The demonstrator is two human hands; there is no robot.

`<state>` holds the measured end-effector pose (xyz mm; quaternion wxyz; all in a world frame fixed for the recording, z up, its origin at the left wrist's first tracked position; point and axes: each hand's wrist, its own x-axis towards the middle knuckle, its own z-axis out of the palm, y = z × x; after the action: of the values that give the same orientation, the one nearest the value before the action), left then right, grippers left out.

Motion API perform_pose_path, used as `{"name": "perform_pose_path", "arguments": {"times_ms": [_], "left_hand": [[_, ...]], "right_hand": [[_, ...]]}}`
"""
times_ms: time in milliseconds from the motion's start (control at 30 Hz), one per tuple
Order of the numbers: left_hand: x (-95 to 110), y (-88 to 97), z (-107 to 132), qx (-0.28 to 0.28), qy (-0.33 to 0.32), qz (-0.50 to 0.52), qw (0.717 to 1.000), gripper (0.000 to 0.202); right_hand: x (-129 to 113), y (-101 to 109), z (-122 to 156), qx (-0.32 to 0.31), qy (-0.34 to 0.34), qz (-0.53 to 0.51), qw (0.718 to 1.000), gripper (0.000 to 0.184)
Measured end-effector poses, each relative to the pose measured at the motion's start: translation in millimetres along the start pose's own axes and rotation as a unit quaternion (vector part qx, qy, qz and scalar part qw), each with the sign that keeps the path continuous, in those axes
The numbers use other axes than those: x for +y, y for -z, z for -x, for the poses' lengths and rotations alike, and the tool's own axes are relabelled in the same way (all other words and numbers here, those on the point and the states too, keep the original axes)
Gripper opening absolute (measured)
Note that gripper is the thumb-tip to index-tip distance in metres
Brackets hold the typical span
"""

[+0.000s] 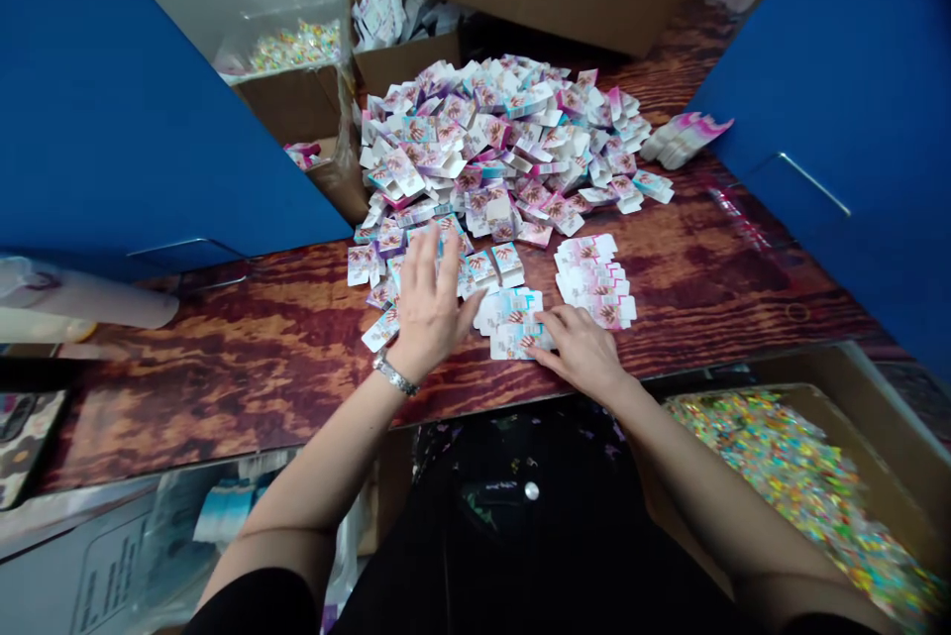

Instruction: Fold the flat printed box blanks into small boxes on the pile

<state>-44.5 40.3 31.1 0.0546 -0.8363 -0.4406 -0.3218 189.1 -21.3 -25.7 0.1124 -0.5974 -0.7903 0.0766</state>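
flat printed cartons (516,326) sit in a loose stack under the right hand (583,353), grip open, fingers laid on top. left hand (431,303) is spread open at the near edge of the big pile (505,145); a second stack (594,280) lies just right. a hasty push could knock stacks together or slide cartons off the near tabletop (223,387) edge. tabletop runs on leftward; a box of colorful pieces (802,486) sits below right.

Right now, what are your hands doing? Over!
Left hand above loose flat cartons; right hand touching a fanned stack. Big carton pile just ahead.
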Motion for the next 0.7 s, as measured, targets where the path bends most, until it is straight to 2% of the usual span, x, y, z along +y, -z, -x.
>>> {"name": "perform_pose_path", "arguments": {"times_ms": [100,200,267,333,467,567,633,700], "left_hand": [[19.6,-21.7,26.7,-0.103,-0.054,0.040,0.992,0.068],[41.3,-44.1,53.4,-0.204,-0.086,0.041,0.974,0.068],[50.0,-51.7,61.5,-0.229,-0.089,0.029,0.969,0.062],[52.8,-53.3,62.1,-0.221,-0.080,0.021,0.972,0.055],[46.7,-50.7,58.7,-0.199,-0.065,0.062,0.976,0.051],[40.0,-51.8,61.8,-0.179,-0.001,0.110,0.978,0.043],[38.5,-52.6,63.9,-0.158,0.051,0.131,0.977,0.040],[40.4,-51.2,63.2,-0.147,0.092,0.156,0.972,0.045]], "right_hand": [[0.6,-4.4,3.3,-0.007,-0.010,0.006,1.000,0.032],[0.5,-4.2,3.6,0.023,-0.017,-0.129,0.991,0.017],[-0.3,-0.9,1.9,0.027,-0.031,-0.234,0.971,0.014],[-2.6,2.8,-0.3,0.031,-0.059,-0.299,0.952,0.016],[-10.1,6.5,-1.7,0.041,-0.097,-0.355,0.929,0.023],[-15.1,8.2,3.5,0.071,-0.074,-0.392,0.914,0.029],[-17.4,9.0,8.9,0.134,-0.037,-0.375,0.916,0.033],[-19.2,8.3,13.6,0.200,0.015,-0.316,0.927,0.029]]}}
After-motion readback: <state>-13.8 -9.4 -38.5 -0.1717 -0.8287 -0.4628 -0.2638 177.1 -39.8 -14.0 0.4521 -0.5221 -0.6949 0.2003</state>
